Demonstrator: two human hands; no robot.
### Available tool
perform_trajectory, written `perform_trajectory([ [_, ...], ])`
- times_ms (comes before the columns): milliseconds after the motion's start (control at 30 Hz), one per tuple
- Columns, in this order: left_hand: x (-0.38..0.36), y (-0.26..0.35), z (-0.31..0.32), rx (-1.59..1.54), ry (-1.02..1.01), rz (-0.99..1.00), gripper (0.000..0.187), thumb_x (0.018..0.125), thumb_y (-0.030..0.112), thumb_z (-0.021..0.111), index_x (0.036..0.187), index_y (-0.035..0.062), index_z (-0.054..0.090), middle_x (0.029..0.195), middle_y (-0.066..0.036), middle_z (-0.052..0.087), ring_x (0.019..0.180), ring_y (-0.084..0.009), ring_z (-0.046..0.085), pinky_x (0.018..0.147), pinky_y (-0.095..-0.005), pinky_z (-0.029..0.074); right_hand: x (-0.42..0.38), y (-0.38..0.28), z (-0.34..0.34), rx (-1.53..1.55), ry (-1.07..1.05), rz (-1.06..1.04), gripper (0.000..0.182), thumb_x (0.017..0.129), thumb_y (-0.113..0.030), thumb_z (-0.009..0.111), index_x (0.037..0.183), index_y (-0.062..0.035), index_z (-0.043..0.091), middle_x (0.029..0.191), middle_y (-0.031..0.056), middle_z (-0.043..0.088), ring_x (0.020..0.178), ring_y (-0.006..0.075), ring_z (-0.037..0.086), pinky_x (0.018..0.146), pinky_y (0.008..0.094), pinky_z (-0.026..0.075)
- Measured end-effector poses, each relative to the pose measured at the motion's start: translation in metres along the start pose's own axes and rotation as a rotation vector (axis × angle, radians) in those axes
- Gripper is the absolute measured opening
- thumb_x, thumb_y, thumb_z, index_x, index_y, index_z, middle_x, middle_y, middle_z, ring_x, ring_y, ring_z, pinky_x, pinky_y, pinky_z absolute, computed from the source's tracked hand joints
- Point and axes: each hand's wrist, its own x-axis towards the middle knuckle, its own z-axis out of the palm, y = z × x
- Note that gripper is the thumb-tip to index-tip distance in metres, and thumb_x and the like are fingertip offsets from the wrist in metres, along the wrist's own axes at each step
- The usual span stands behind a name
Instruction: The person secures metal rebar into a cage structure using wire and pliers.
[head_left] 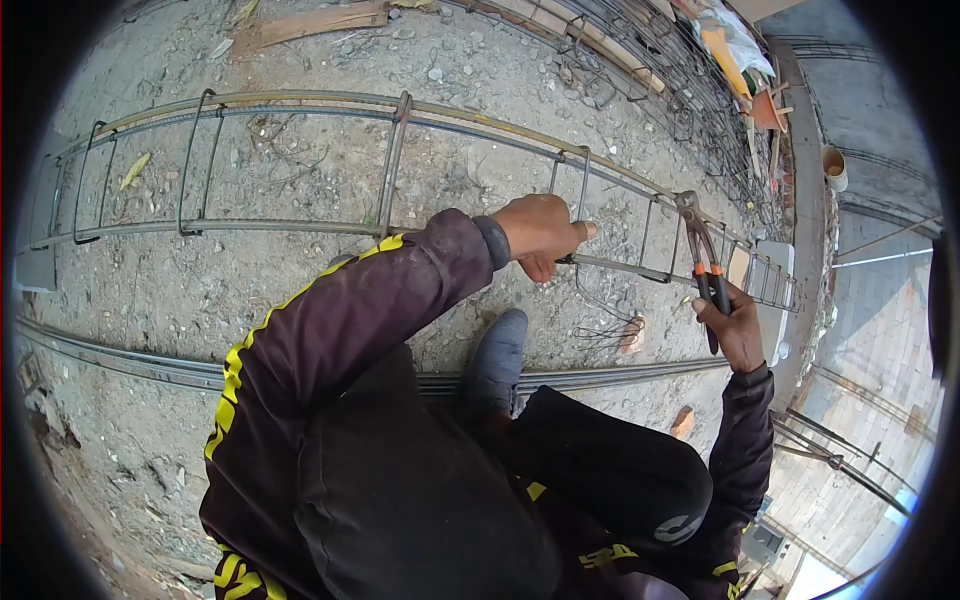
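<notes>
A long rebar cage (300, 226) with rectangular stirrups runs across the view above the dirt ground. My left hand (545, 232) is at the cage's near bar beside a stirrup, its fingers bent together; what they grip, if anything, is hidden. My right hand (735, 325) is closed around the orange-and-black handles of pincers (708, 270), right of my left hand. The pincers' metal head points up, close to the cage's far bars. Thin loose wires (605, 325) lie on the ground below the cage, near my left hand.
Several long bars (150, 372) lie across the ground near my shoe (498, 360). Brick pieces (683, 421) are at the right. A wooden plank (320, 24) lies at the top, more rebar (640, 60) at the upper right, and a bucket (834, 168) stands beyond.
</notes>
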Motion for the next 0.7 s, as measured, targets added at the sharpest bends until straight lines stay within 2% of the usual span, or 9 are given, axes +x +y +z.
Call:
perform_trajectory([
  [33,0.002,-0.001,0.001,-0.004,-0.013,-0.002,0.063,0.098,0.043,0.054,0.089,-0.0190,0.063,0.077,-0.026,0.070,0.063,-0.0295,0.073,0.053,-0.0356,0.061,-0.012,-0.015,0.004,-0.036,-0.065,0.025,0.039,0.088,-0.012,0.072,0.125,-0.0029,0.064,0.075,0.0013,0.062,0.067,0.0101,0.057,0.066,0.0279,0.048],
  [100,0.004,-0.005,0.003,-0.117,-0.032,0.014,0.063,0.099,0.042,0.053,0.093,-0.0204,0.061,0.076,-0.028,0.069,0.062,-0.0305,0.072,0.051,-0.0362,0.060,-0.032,-0.051,0.012,-0.376,-0.140,-0.075,0.042,0.086,-0.014,0.073,0.126,-0.0051,0.064,0.071,0.0102,0.067,0.063,0.0230,0.066,0.063,0.0345,0.050],
  [133,0.004,-0.006,0.003,-0.174,-0.038,0.024,0.064,0.099,0.042,0.053,0.095,-0.0211,0.060,0.076,-0.028,0.069,0.061,-0.0310,0.072,0.051,-0.0366,0.060,-0.039,-0.063,0.015,-0.608,-0.151,-0.269,0.044,0.086,-0.012,0.070,0.129,-0.0086,0.062,0.075,0.0203,0.067,0.070,0.0383,0.068,0.063,0.0434,0.052],
  [233,0.011,-0.012,0.004,-0.208,-0.059,0.019,0.062,0.100,0.040,0.053,0.098,-0.0222,0.058,0.075,-0.028,0.068,0.059,-0.0310,0.071,0.048,-0.0365,0.059,-0.044,-0.079,0.025,-0.719,-0.200,-0.302,0.046,0.087,-0.010,0.068,0.132,-0.0133,0.060,0.079,0.0231,0.067,0.076,0.0441,0.065,0.065,0.0482,0.051],
  [333,0.008,-0.010,0.007,-0.183,-0.010,0.032,0.061,0.102,0.040,0.048,0.090,-0.0181,0.061,0.071,-0.022,0.069,0.055,-0.0259,0.070,0.048,-0.0342,0.059,-0.043,-0.100,0.029,-0.742,-0.323,-0.244,0.056,0.086,-0.005,0.067,0.139,-0.0153,0.053,0.083,0.0258,0.067,0.080,0.0448,0.065,0.070,0.0491,0.052],
  [467,0.006,-0.009,0.008,-0.149,0.020,0.047,0.057,0.101,0.037,0.048,0.088,-0.0152,0.063,0.069,-0.020,0.069,0.052,-0.0229,0.068,0.045,-0.0331,0.057,-0.040,-0.123,0.027,-0.741,-0.449,-0.140,0.064,0.084,-0.001,0.067,0.144,-0.0151,0.047,0.093,0.0283,0.067,0.087,0.0455,0.066,0.074,0.0489,0.052],
  [600,0.005,-0.009,0.009,-0.085,0.031,0.055,0.055,0.101,0.037,0.047,0.084,-0.0119,0.065,0.066,-0.016,0.069,0.048,-0.0202,0.066,0.044,-0.0314,0.055,-0.039,-0.130,0.027,-0.802,-0.460,-0.274,0.064,0.085,-0.002,0.064,0.145,-0.0142,0.046,0.095,0.0265,0.066,0.090,0.0444,0.066,0.075,0.0495,0.052],
  [667,0.006,-0.009,0.008,-0.057,0.033,0.066,0.055,0.101,0.037,0.046,0.082,-0.0101,0.066,0.065,-0.015,0.069,0.047,-0.0192,0.064,0.043,-0.0309,0.054,-0.045,-0.130,0.031,-0.893,-0.351,-0.316,0.061,0.086,-0.004,0.064,0.144,-0.0138,0.047,0.091,0.0249,0.066,0.086,0.0442,0.066,0.076,0.0499,0.052],
  [700,0.005,-0.009,0.007,-0.075,0.022,0.070,0.054,0.102,0.036,0.047,0.086,-0.0130,0.064,0.066,-0.016,0.069,0.049,-0.0197,0.065,0.044,-0.0307,0.054,-0.048,-0.131,0.034,-0.938,-0.297,-0.338,0.060,0.086,-0.005,0.064,0.143,-0.0135,0.048,0.089,0.0241,0.066,0.084,0.0441,0.066,0.076,0.0500,0.053],
])
